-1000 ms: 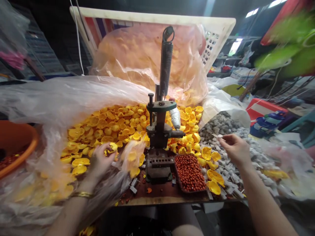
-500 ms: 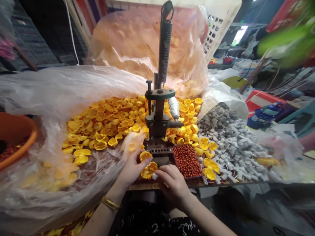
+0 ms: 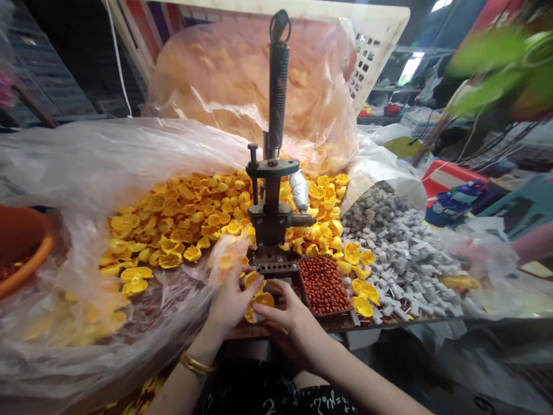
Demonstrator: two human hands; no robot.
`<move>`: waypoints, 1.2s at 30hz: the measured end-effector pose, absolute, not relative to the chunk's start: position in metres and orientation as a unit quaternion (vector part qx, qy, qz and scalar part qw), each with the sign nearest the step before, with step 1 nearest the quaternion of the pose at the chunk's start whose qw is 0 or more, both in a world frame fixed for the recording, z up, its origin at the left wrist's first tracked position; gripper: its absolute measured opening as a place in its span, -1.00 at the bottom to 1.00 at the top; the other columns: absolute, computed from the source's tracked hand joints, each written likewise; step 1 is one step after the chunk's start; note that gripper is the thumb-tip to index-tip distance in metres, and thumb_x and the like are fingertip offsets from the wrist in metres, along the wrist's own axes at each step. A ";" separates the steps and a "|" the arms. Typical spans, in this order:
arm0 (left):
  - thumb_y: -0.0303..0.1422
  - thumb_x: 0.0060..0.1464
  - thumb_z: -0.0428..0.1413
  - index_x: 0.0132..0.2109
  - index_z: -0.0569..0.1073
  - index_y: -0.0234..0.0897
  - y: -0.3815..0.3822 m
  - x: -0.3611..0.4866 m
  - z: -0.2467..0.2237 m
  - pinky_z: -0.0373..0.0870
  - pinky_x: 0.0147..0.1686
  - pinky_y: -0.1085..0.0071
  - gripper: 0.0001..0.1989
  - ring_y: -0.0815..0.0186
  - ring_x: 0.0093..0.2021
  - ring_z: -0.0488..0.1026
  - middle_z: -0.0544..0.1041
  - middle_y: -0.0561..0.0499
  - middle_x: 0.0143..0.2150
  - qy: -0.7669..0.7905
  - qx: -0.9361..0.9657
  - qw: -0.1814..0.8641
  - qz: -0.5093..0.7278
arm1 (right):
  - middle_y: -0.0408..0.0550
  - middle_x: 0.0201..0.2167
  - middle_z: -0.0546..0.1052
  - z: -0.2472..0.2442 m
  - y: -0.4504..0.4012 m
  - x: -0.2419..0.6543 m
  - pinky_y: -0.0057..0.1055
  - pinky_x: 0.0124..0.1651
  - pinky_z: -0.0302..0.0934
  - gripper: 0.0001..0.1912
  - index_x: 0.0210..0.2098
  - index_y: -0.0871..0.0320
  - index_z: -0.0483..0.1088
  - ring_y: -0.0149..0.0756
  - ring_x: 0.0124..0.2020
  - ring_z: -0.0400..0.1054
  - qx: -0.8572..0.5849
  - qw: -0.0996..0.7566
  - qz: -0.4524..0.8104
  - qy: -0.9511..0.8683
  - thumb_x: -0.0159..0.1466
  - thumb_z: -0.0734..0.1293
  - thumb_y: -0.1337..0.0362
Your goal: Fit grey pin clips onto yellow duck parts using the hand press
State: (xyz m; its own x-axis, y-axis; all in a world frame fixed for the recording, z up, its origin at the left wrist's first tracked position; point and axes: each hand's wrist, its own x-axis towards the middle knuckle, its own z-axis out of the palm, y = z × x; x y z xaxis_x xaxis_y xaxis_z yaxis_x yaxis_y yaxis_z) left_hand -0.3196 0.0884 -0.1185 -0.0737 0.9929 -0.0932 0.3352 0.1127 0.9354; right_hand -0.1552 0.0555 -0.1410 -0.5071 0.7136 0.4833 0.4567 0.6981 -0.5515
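In front of the press my left hand (image 3: 231, 305) pinches a yellow plastic shell (image 3: 264, 300) made of two joined hollow halves, spread apart. Curled around the shell's right side is my right hand (image 3: 294, 320), its fingers closed against the lower half. What lies inside that half is hidden by the fingers. Just beyond both hands stands a hand press (image 3: 272, 222) with a tall spring and a drilled metal block (image 3: 276, 267) at its foot. A tray of small red-brown beads (image 3: 324, 285) sits right of the block.
Heaped yellow shells (image 3: 181, 213) lie behind and left, on clear plastic sheeting (image 3: 86, 155). Small grey-white blocks with metal pins (image 3: 401, 253) are piled right. An orange tub (image 3: 41, 248) stands far left, a white crate (image 3: 380, 40) behind. A person's arm (image 3: 536, 239) shows far right.
My right hand has moved up and left onto the shell. The small white piece at its fingertips is now out of sight. The whole view has shifted slightly.
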 end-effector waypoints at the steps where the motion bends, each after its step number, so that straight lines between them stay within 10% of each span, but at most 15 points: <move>1: -0.10 -0.01 0.15 -0.12 0.46 -0.26 0.085 -0.320 -0.121 0.33 -0.48 0.42 -0.62 0.27 -0.49 0.43 0.47 0.04 -0.48 0.598 0.502 0.468 0.414 | 0.09 0.08 0.25 -0.143 0.055 -0.154 -0.39 -0.10 0.30 -0.64 0.03 0.05 0.40 -0.31 -0.10 0.33 -0.335 0.370 0.228 -0.836 0.28 0.23 0.44; 7: -0.21 -0.15 0.30 -0.23 0.62 -0.23 0.058 -0.322 -0.138 0.43 -0.09 0.34 -0.70 0.15 -0.08 0.48 0.50 -0.13 -0.09 0.496 0.520 0.522 0.460 | -0.07 -0.27 0.42 -0.150 0.068 -0.129 -0.49 -0.30 0.30 -0.53 0.10 0.11 0.31 -0.38 -0.34 0.36 -0.417 0.379 0.332 -0.756 0.20 0.34 0.40; 10: -0.18 -0.26 0.36 -0.31 0.63 -0.28 0.058 -0.326 -0.147 0.46 -0.13 0.34 -0.67 0.15 -0.13 0.52 0.55 -0.13 -0.11 0.546 0.405 0.535 0.502 | -0.03 -0.34 0.45 -0.149 0.098 -0.103 -0.40 -0.22 0.25 -0.85 -0.20 0.20 0.44 -0.29 -0.29 0.33 -0.519 0.290 0.232 -0.770 0.23 0.29 0.42; 16: -0.31 -0.48 0.46 -0.33 0.62 -0.36 0.068 -0.322 -0.147 0.47 -0.21 0.48 -0.56 0.30 -0.28 0.54 0.65 -0.08 -0.30 0.524 0.205 0.602 0.566 | 0.03 -0.35 0.45 -0.161 0.144 -0.076 -0.32 -0.18 0.16 -0.76 -0.52 0.19 0.41 -0.20 -0.25 0.27 -0.579 0.174 0.105 -0.789 0.19 0.20 0.52; 24: -0.29 -0.37 0.44 -0.36 0.62 -0.38 0.069 -0.300 -0.139 0.49 -0.30 0.54 -0.65 0.34 -0.31 0.55 0.65 -0.07 -0.33 0.471 0.154 0.633 0.595 | -0.18 -0.53 0.45 -0.130 0.100 -0.123 -0.52 -0.41 0.19 -0.92 -0.46 0.18 0.38 -0.41 -0.49 0.32 -0.444 0.441 0.352 -0.696 0.10 0.28 0.45; 36: -0.38 -0.28 0.40 -0.36 0.62 -0.36 0.067 -0.293 -0.137 0.54 -0.29 0.50 -0.76 0.29 -0.28 0.58 0.65 -0.07 -0.27 0.428 0.104 0.658 0.611 | -0.10 -0.47 0.55 -0.147 0.085 -0.158 -0.46 -0.29 0.33 -0.97 -0.44 0.18 0.49 -0.36 -0.41 0.43 -0.421 0.544 0.422 -0.590 0.12 0.38 0.38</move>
State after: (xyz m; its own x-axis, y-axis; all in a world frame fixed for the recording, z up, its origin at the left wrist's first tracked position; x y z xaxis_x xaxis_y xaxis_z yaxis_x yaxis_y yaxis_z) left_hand -0.2931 0.0672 -0.1366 -0.1120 0.8931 -0.4357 -0.7145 0.2323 0.6599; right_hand -0.1577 0.0847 -0.1473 -0.0529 0.9563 0.2877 0.0375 0.2898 -0.9563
